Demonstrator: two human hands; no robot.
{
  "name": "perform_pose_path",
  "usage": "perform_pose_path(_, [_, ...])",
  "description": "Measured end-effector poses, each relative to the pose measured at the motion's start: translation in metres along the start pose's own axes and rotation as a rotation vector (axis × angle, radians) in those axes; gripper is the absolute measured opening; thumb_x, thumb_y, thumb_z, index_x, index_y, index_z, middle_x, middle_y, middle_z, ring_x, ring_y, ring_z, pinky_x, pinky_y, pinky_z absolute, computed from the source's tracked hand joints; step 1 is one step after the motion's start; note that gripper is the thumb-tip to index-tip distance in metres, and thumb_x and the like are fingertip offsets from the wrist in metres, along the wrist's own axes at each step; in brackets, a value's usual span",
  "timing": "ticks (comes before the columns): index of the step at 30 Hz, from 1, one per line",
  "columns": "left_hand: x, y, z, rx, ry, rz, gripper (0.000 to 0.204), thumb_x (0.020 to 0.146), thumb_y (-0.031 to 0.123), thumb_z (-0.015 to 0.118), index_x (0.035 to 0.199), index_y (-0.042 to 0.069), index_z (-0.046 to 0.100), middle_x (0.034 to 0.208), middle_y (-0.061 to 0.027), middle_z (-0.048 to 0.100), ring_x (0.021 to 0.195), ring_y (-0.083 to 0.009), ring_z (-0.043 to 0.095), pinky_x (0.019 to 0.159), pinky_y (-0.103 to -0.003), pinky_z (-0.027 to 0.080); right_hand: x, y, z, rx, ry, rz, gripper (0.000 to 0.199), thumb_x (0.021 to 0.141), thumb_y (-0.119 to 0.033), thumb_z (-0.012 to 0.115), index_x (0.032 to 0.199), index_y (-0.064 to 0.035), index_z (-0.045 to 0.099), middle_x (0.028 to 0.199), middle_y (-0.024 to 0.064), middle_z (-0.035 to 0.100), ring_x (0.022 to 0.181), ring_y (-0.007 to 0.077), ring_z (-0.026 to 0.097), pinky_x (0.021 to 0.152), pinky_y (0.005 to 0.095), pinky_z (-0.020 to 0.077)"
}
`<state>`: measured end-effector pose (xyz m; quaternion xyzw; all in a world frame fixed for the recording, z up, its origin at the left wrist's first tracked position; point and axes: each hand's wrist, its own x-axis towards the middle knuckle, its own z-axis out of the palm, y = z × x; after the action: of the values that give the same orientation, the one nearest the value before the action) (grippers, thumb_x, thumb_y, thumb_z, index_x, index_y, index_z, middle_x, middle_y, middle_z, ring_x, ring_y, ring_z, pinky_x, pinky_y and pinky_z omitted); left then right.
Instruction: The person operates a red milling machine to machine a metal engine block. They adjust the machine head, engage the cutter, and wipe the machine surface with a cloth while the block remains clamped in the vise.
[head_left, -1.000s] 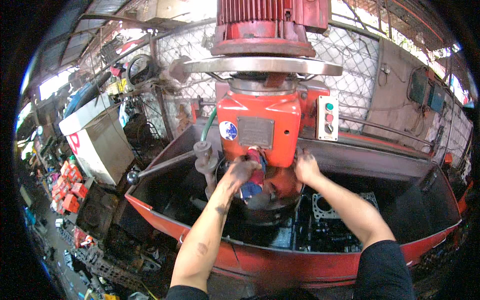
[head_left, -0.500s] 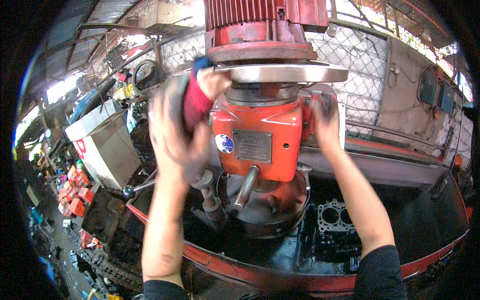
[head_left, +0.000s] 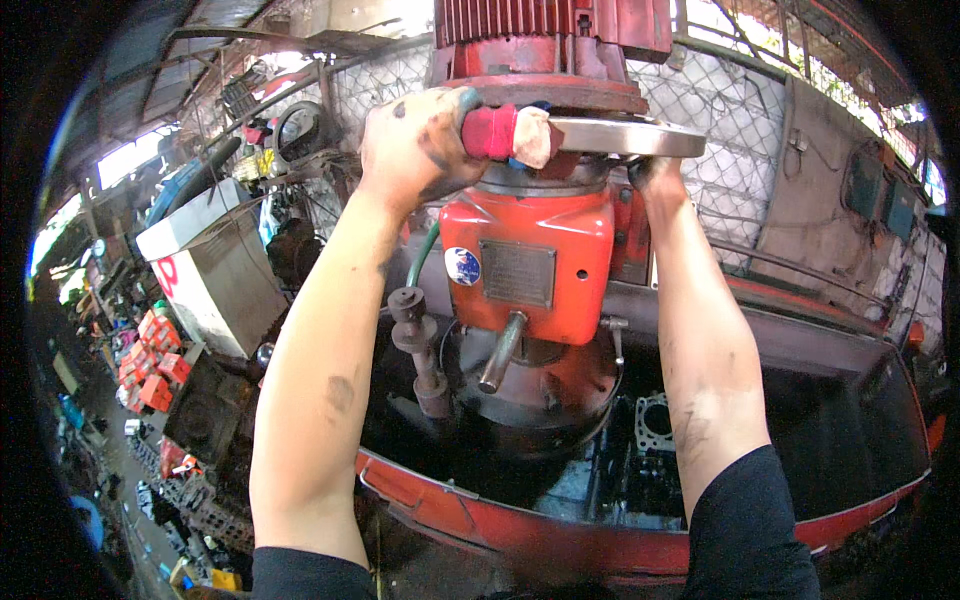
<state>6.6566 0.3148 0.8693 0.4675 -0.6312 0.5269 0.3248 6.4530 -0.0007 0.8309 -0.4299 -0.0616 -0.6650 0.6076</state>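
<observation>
The big wheel (head_left: pixel 640 139) shines beside me, smooth bare metal, while the red cloth (head_left: pixel 488 133) against it looks soft and matt. Glossy red paint coats the housing (head_left: pixel 573 240); its nameplate (head_left: pixel 517 273) is duller metal. The stubby bar (head_left: pixel 503 352) has a worn, steely sheen.

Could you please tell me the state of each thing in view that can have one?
Left hand: closed on the red bundle.
Right hand: under the metal ring, partly hidden.
Red bundle: held, in front of the ring.
Metal rod: untouched, slanting downward.
Perforated plate: lying flat, partly hidden from view.
</observation>
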Motion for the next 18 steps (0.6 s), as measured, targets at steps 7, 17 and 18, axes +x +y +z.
perform_pose_path(7, [-0.011,-0.025,0.011,-0.047,0.133,0.038,0.042,0.059,0.028,0.081,0.091,0.008,0.065,0.084,-0.0134,0.067,0.079,-0.0331,0.067,0.073,-0.041,0.054,-0.02,-0.004,0.012,-0.091,0.044,-0.105,0.036,0.097,-0.038,0.044,0.105,-0.0054,0.058,0.094,0.0072,0.064,0.086,0.0197,0.062,0.078,0.0354,0.0524])
perform_pose_path(17, [-0.01,-0.014,0.008,-0.043,0.077,-0.054,0.037,0.063,0.029,0.078,0.092,0.011,0.065,0.085,-0.0127,0.067,0.082,-0.0332,0.066,0.074,-0.041,0.053,-0.018,-0.004,0.003,-0.119,0.004,-0.129,0.04,0.097,-0.039,0.041,0.109,-0.0049,0.058,0.1,0.0093,0.063,0.089,0.0204,0.061,0.077,0.0364,0.0515])
perform_pose_path(18, [-0.01,-0.015,0.008,-0.042,0.098,-0.045,0.037,0.063,0.029,0.079,0.093,0.011,0.065,0.086,-0.0129,0.067,0.082,-0.0331,0.066,0.074,-0.041,0.053,-0.017,-0.004,0.002,-0.095,-0.041,-0.132,0.038,0.097,-0.038,0.041,0.108,-0.0053,0.058,0.098,0.0087,0.063,0.087,0.02,0.061,0.076,0.036,0.0514])
